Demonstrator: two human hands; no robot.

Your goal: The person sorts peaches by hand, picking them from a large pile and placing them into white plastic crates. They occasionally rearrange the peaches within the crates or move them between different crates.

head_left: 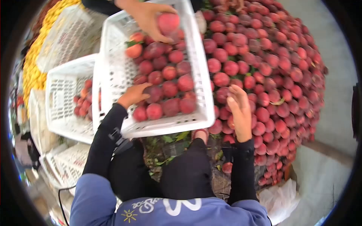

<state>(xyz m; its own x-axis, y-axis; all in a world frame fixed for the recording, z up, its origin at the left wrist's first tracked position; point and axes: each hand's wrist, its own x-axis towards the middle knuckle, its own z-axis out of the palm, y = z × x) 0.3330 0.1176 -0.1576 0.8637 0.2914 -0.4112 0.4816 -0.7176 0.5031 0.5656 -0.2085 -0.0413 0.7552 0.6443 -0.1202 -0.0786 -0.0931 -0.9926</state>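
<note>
A white plastic crate [209, 113] stands in front of me with rows of red peaches [170, 89] in it. My left hand [132, 95] reaches over its left side, fingers curled against a dark red peach [154, 94] in the crate. Beside the crate on the right, my right hand [240, 113] is raised at the edge of a big peach pile [271, 75], its fingers stretched and holding nothing. At the crate's far end, another person's hand [145, 19] grips a peach [168, 23] above the fruit.
A second white crate [69, 124] with some peaches sits to the left. More white crates [66, 37] and yellow fruit [34, 67] lie beyond. Leaves [169, 140] cover the ground by my feet. A clear plastic bag [281, 199] lies at lower right.
</note>
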